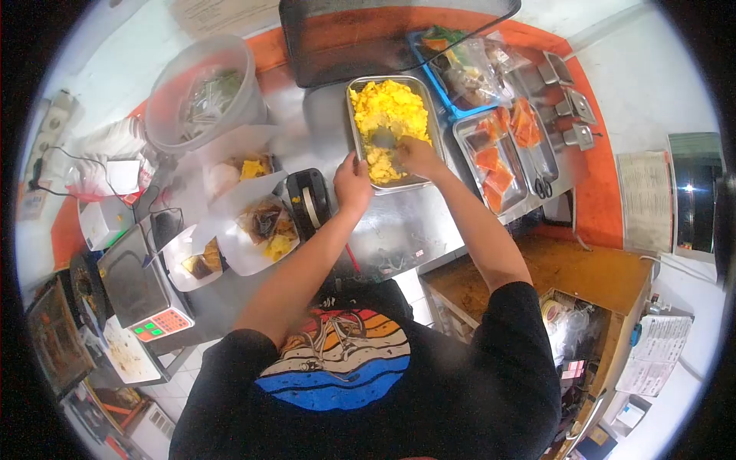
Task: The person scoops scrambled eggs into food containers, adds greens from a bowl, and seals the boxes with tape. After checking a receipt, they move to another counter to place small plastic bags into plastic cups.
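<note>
A rectangular metal tray (pixel 400 186) of yellow scrambled egg (pixel 391 107) rests on the steel worktop in front of me. My left hand (pixel 353 184) is closed on the tray's near left edge, thumb up by the rim. Over the near part of the egg, my right hand (pixel 420 159) is closed around a spoon, whose grey round head (pixel 382 138) is blurred and dips into the egg. The handle is mostly hidden by my fingers. Left of the tray, a white paper wrapper (pixel 245 261) holds some egg and a dark sauce packet.
Metal trays of orange packets (pixel 497 180) and scissors (pixel 543 188) lie to the right, behind them a blue tray (pixel 422 57) of bagged items. A black device (pixel 309 203), more filled wrappers, a clear tub (pixel 234 100) and a scale (pixel 161 326) stand left. A black mesh cover (pixel 383 38) is behind.
</note>
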`<state>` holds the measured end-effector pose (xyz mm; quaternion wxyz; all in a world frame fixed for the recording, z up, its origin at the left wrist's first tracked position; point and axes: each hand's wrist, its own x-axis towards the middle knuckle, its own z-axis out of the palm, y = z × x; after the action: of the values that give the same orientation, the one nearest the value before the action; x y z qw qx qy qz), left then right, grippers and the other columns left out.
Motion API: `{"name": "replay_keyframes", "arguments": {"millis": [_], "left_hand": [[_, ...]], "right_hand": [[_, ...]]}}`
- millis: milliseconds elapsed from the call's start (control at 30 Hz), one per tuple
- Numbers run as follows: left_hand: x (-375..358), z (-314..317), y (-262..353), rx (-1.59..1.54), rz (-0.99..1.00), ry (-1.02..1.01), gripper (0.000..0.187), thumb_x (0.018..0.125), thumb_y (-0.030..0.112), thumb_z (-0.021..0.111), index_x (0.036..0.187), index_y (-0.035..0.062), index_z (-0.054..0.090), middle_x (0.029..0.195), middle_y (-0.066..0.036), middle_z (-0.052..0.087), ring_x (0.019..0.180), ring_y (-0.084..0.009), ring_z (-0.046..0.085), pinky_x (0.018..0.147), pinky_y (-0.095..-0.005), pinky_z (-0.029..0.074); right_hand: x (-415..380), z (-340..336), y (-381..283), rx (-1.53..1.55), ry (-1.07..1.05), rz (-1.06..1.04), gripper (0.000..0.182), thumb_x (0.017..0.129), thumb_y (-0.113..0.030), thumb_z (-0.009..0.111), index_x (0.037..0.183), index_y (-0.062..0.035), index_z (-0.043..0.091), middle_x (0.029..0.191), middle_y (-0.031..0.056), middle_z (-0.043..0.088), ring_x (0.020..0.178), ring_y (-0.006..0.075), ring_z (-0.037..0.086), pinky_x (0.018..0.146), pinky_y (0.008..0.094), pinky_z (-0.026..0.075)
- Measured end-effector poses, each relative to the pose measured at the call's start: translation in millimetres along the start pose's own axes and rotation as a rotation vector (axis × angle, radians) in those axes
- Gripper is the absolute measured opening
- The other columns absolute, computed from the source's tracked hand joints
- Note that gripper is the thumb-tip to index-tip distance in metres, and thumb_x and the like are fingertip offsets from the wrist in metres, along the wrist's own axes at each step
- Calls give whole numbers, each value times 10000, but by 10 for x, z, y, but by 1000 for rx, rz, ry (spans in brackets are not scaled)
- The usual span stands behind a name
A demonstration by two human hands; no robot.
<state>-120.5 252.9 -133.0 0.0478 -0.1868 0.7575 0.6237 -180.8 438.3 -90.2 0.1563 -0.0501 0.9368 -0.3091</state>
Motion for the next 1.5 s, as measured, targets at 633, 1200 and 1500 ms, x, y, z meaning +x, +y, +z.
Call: {"name": "replay_keyframes", "arguments": {"millis": [633,1200,1500], "left_hand": [[-243,-63,75,-428,-262,-236,441,1055,128,438,1491,94,385,1010,-191,650,706,-276,717,642,-378,637],[-167,-142,168,-275,-203,-235,441,995,251,609,1370,37,518,840,-131,682,598,-223,693,512,-316,579],[-369,-520,742,24,-253,-342,592,995,500,482,1329,13,526,862,-129,682,517,-219,663,415,-318,494]], "right_hand": [[-475,190,-283,-119,-93,-74,259,898,-212,544,995,-21,689,907,276,676,858,464,658,776,550,519],[-427,-153,-153,645,-381,332,156,958,-198,604,1004,-60,662,757,12,597,530,56,391,449,244,263],[-237,-217,247,855,-258,410,272,954,-250,636,1113,-31,663,836,72,692,499,63,427,414,243,268]]}}
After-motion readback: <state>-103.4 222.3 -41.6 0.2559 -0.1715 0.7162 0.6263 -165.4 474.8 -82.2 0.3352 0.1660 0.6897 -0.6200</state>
